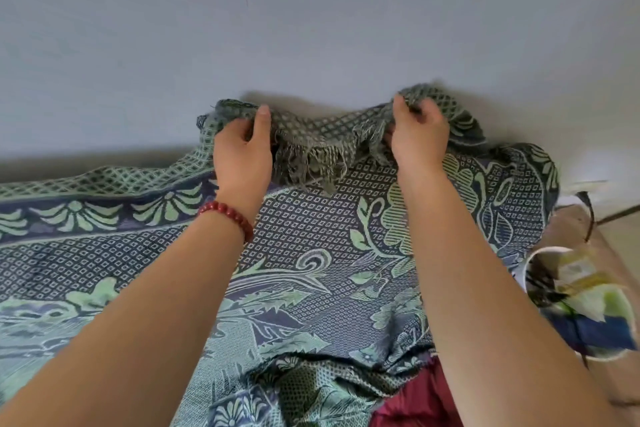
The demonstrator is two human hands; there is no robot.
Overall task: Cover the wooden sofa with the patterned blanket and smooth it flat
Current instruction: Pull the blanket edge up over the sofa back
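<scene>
Left hand (242,152) and right hand (417,139) each grip patterned blanket (311,229) fringed edge, lifted, fringe (311,163) dangling between them

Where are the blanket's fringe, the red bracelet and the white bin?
blanket fringe (311,163): head view, hanging tassels.
red bracelet (229,211): head view, top beads.
white bin (549,250): head view, upper rim.

The blanket (311,236) lies spread over the sofa and hides its wood. Its fringed back edge is bunched up by the wall (311,28). Past the right end, a white bin (550,250) stands on the floor (571,225).
</scene>
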